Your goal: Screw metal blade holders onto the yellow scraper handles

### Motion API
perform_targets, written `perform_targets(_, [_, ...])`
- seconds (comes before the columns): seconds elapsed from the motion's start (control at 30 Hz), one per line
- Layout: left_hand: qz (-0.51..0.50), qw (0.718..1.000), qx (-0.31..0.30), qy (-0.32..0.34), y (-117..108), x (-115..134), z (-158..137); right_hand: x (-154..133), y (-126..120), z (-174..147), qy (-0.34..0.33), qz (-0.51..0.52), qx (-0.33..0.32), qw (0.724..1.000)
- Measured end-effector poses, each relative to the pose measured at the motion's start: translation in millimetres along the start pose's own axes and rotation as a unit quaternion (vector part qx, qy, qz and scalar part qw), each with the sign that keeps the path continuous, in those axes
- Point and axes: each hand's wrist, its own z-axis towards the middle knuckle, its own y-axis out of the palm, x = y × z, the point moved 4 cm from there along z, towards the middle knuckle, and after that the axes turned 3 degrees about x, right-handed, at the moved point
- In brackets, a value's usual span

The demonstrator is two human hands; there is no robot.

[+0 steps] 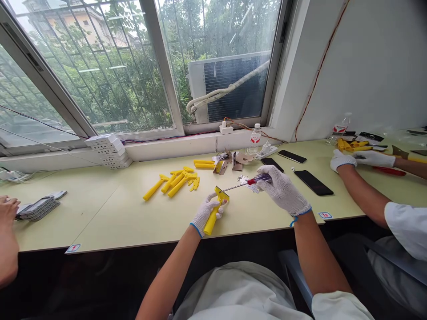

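My left hand (pixel 207 210), in a white knit glove, is wrapped round a yellow scraper (pixel 211 221) just above the table's front edge. The scraper's wide head points up and away from me. In my gloved right hand (pixel 280 189) is a screwdriver (pixel 258 179) with a red and purple handle. Its long shaft runs leftward, and the tip meets the scraper's head; whether it sits in a screw is too small to tell. Several yellow scrapers (pixel 178 183) lie left of my hands, with small yellow pieces (pixel 194 182) beside them.
Brown cardboard pieces (pixel 237 163) and a plastic bottle (pixel 255 137) stand behind my hands. Phones (pixel 313 182) lie to the right. A co-worker's gloved hands (pixel 343 161) work at far right; another person's hand (pixel 8 206) is at far left near stacked grey parts (pixel 38 209).
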Motion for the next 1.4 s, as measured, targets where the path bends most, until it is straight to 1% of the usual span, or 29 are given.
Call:
perform_targets(0.17, [0.0, 1.0, 0.003, -0.001, 0.8, 0.7, -1.4, 5.3, -1.4, -1.0, 0.014, -0.007, -0.008, 1.0])
perform_targets(0.33, [0.004, 1.0, 0.004, 0.003, 1.2, 1.3, -2.4, 6.6, -3.2, -1.5, 0.027, -0.031, 0.002, 0.999])
perform_targets(0.63, [-0.009, 1.0, -0.003, 0.002, -4.6, -1.9, 3.5, -4.2, -1.7, -0.4, -0.002, -0.033, 0.011, 0.999])
perform_targets(0.87, [-0.007, 1.0, -0.005, 0.005, -4.1, -1.6, 2.1, -15.4, -5.8, -5.6, 0.003, -0.05, 0.021, 0.999])
perform_targets(1.2, [-0.011, 1.0, -0.005, 0.005, -4.5, -1.5, 2.5, -14.1, -7.7, -6.9, 0.008, -0.063, 0.022, 0.998])
perform_targets(1.4, [-0.009, 1.0, -0.004, 0.003, -3.7, -1.3, 2.1, -9.8, -1.6, -5.6, 0.017, -0.062, 0.032, 0.997])
